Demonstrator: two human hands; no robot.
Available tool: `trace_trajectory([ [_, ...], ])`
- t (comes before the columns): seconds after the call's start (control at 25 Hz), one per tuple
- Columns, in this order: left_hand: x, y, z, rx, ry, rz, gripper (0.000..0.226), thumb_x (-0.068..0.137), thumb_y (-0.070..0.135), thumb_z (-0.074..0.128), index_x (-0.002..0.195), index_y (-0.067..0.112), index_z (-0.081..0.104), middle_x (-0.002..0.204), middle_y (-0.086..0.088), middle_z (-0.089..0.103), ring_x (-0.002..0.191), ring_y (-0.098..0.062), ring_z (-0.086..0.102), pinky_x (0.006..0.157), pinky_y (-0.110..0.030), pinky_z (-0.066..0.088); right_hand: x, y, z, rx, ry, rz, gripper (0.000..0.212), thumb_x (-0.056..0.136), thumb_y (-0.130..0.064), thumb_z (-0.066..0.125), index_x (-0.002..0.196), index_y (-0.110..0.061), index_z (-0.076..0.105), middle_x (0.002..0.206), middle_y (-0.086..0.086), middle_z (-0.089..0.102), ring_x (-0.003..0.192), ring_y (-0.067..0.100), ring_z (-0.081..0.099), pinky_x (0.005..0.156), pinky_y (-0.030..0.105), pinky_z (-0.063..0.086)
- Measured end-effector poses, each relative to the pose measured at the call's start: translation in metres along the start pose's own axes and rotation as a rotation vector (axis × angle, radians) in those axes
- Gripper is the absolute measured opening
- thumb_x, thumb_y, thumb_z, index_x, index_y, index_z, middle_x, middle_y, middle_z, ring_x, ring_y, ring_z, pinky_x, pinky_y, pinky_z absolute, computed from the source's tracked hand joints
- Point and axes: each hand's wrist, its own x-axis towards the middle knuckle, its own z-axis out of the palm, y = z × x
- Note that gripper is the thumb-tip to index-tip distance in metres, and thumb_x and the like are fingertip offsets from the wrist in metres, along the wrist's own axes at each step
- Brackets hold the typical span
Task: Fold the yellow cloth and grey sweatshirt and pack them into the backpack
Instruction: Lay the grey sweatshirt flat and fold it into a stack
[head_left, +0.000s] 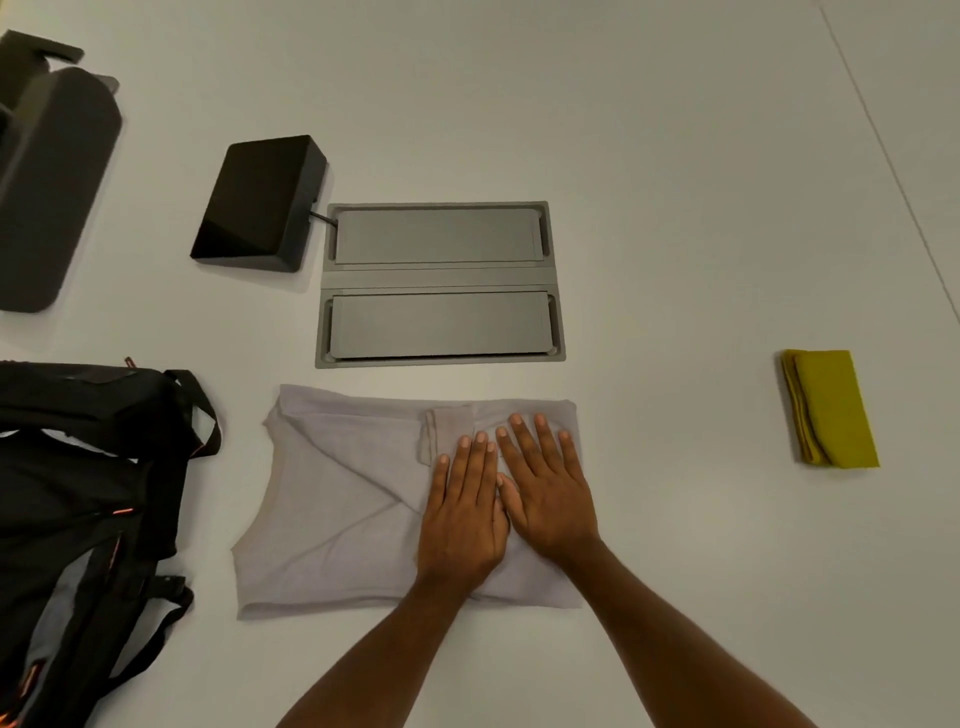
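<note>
The grey sweatshirt (337, 514) lies flat on the white table in front of me, folded into a rough rectangle with a sleeve crossed over its middle. My left hand (462, 514) and my right hand (545, 493) press side by side on its right part, palms down and fingers straight. The yellow cloth (831, 410) sits folded into a small rectangle at the right, apart from both hands. The black backpack (88, 509) with orange trim lies at the left edge, its opening gaping toward the sweatshirt.
A grey cable hatch with two lids (441, 283) is set into the table just beyond the sweatshirt. A black wedge-shaped box (260, 205) stands at its left, wired to it. A dark chair back (47, 182) shows at the far left.
</note>
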Motion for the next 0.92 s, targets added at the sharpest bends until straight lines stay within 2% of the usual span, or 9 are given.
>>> trace_trajectory([
  [0.16,0.0,0.002,-0.01,-0.039,-0.063,-0.016,0.074,0.112,0.044,0.028,0.17,0.004,0.007,0.179,-0.018,-0.002,0.167,-0.035,-0.002,0.131,-0.058,0.018,0.003,0.003,-0.007,-0.004,-0.087,-0.015,0.067,0.111,-0.052,0.02,0.17,-0.022,0.009,0.179,0.004,0.002,0.165,0.028,-0.004,0.132,0.056,0.011],
  [0.24,-0.007,-0.001,-0.019,-0.124,-0.045,-0.069,0.072,0.111,0.046,0.03,0.17,0.006,0.018,0.179,-0.015,0.01,0.167,-0.032,0.008,0.13,-0.057,0.023,0.007,0.0,-0.013,0.018,-0.14,0.022,0.067,0.11,-0.053,0.022,0.17,-0.023,0.013,0.178,0.004,0.005,0.165,0.028,-0.003,0.133,0.054,0.009],
  [0.36,-0.048,-0.02,-0.034,-0.349,0.102,-0.276,0.067,0.108,0.041,0.043,0.166,0.009,0.034,0.175,-0.012,0.029,0.164,-0.028,0.022,0.131,-0.056,0.024,0.02,-0.016,-0.032,0.048,-0.134,0.093,0.062,0.105,-0.043,0.045,0.161,-0.017,0.041,0.171,0.012,0.033,0.161,0.034,0.024,0.13,0.052,0.024],
  [0.44,-0.085,-0.044,-0.039,-0.393,0.173,-0.456,0.067,0.104,0.033,0.053,0.164,0.007,0.038,0.173,-0.014,0.033,0.163,-0.032,0.026,0.129,-0.059,0.027,0.034,-0.039,-0.047,0.077,-0.058,0.097,0.053,0.099,-0.033,0.059,0.149,-0.013,0.054,0.16,0.015,0.049,0.15,0.034,0.043,0.121,0.051,0.039],
  [0.52,-0.119,-0.074,-0.041,-0.381,0.155,-0.675,0.074,0.098,0.028,0.066,0.163,0.007,0.038,0.173,-0.015,0.031,0.162,-0.035,0.026,0.128,-0.06,0.028,0.05,-0.072,-0.06,0.138,-0.007,0.054,0.049,0.097,-0.027,0.066,0.143,-0.012,0.06,0.152,0.014,0.057,0.138,0.035,0.054,0.111,0.051,0.047],
  [0.6,-0.143,-0.099,-0.043,-0.436,0.105,-0.912,0.083,0.091,0.023,0.077,0.162,0.007,0.038,0.173,-0.019,0.029,0.16,-0.04,0.027,0.122,-0.063,0.033,0.07,-0.108,-0.07,0.162,-0.033,-0.038,0.048,0.098,-0.029,0.068,0.143,-0.013,0.061,0.148,0.011,0.061,0.13,0.033,0.059,0.105,0.048,0.051],
  [0.68,-0.159,-0.117,-0.044,-0.535,0.085,-1.074,0.087,0.089,0.021,0.081,0.162,0.005,0.037,0.173,-0.023,0.027,0.158,-0.044,0.029,0.114,-0.066,0.04,0.095,-0.144,-0.076,0.194,-0.109,-0.115,0.052,0.098,-0.033,0.071,0.146,-0.015,0.059,0.148,0.007,0.061,0.13,0.031,0.057,0.102,0.045,0.051],
  [0.8,-0.172,-0.137,-0.048,-0.715,0.157,-1.147,0.089,0.096,0.022,0.079,0.167,0.005,0.027,0.172,-0.024,0.026,0.154,-0.047,0.033,0.113,-0.064,0.043,0.134,-0.193,-0.073,0.242,-0.241,-0.159,0.066,0.097,-0.04,0.073,0.155,-0.019,0.049,0.157,0.006,0.053,0.14,0.028,0.048,0.108,0.044,0.047],
  [0.92,-0.176,-0.157,-0.049,-0.899,0.255,-1.206,0.086,0.097,0.014,0.077,0.167,0.009,0.028,0.162,-0.024,0.041,0.145,-0.045,0.045,0.115,-0.059,0.047,0.168,-0.228,-0.065,0.246,-0.341,-0.178,0.079,0.095,-0.038,0.076,0.161,-0.018,0.038,0.166,0.006,0.04,0.149,0.03,0.04,0.116,0.044,0.04],
])
